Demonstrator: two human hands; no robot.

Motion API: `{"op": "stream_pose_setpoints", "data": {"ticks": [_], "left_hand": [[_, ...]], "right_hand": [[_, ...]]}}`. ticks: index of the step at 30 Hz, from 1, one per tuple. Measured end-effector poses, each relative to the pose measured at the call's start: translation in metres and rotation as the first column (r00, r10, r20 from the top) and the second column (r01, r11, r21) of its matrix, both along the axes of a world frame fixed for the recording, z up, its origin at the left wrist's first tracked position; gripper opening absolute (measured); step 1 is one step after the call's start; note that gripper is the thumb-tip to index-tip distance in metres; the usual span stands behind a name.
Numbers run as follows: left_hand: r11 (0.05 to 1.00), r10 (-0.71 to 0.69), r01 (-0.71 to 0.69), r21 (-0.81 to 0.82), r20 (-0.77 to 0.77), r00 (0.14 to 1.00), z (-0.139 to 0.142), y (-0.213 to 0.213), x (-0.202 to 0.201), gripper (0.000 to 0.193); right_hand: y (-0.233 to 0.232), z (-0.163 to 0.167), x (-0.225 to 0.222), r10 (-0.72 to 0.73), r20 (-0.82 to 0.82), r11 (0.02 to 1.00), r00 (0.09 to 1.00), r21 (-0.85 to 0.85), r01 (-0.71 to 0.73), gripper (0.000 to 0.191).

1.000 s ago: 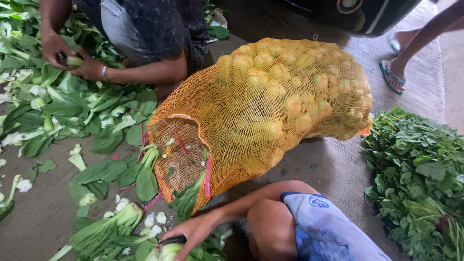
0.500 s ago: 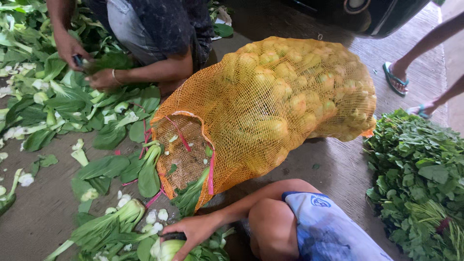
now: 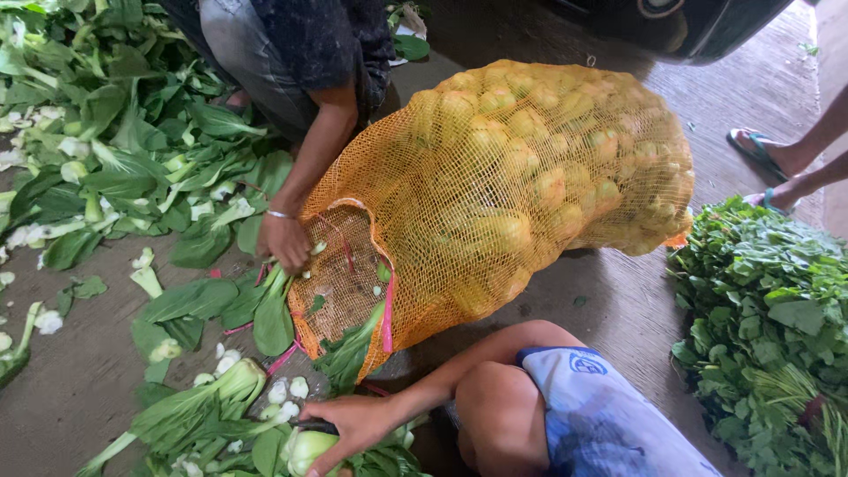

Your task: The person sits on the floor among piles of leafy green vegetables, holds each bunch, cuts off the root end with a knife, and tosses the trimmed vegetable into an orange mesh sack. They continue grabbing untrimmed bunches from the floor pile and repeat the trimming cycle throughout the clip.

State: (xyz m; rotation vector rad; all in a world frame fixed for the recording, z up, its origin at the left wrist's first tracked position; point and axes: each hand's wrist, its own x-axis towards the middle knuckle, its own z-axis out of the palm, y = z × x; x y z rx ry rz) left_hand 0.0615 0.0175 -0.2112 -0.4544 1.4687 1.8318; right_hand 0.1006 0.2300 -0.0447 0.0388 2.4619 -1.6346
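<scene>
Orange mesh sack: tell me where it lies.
In the head view the orange mesh sack lies on its side at centre, its open mouth toward the bok choy at left, leafy greens at right.

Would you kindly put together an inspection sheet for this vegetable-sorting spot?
Surface: bare concrete floor, dirty.
Job's things: orange mesh sack lying on its side, full of pale round vegetables, mouth open to the left; bok choy head at the bottom edge.
Clutter: loose bok choy leaves and white stem bits scattered about.
Grips: what looks like the left hand closed on the bok choy head; right hand out of view.
Cables: nothing seen.
Surroundings: co-worker's hand at the sack's mouth; heap of leafy greens on the right; sandalled feet beyond it.
</scene>
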Motion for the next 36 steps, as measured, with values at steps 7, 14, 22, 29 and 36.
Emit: {"op": "stream_pose_setpoints", "data": {"ticks": [7,14,22,29,36], "left_hand": [[1.0,-0.011,0.01,0.022,0.026,1.0,-0.003,0.004,0.009,0.049],[0.999,-0.027,0.025,0.045,0.055,0.998,-0.007,-0.002,0.016,0.049],[0.992,-0.008,-0.008,0.127,0.121,0.993,-0.005,-0.003,0.027,0.048],[0.821,0.016,-0.212,0.529,0.351,0.936,0.026,0.017,0.029,0.049],[0.998,-0.013,0.0,0.056,0.217,0.976,0.049,0.016,-0.027,0.045]], "right_hand": [[-0.004,0.001,0.001,0.096,0.193,0.942,0.976,-0.334,-0.027,0.074],[-0.014,-0.047,0.0,0.064,0.01,0.982,0.998,-0.179,-0.061,0.057],[-0.005,-0.06,0.009,0.043,0.054,0.977,0.998,-0.212,-0.03,0.056],[0.04,-0.047,-0.016,0.014,0.355,0.868,0.935,-0.469,0.165,0.054],[0.063,-0.065,-0.074,-0.1,0.568,0.871,0.817,-0.347,0.347,0.056]]}}
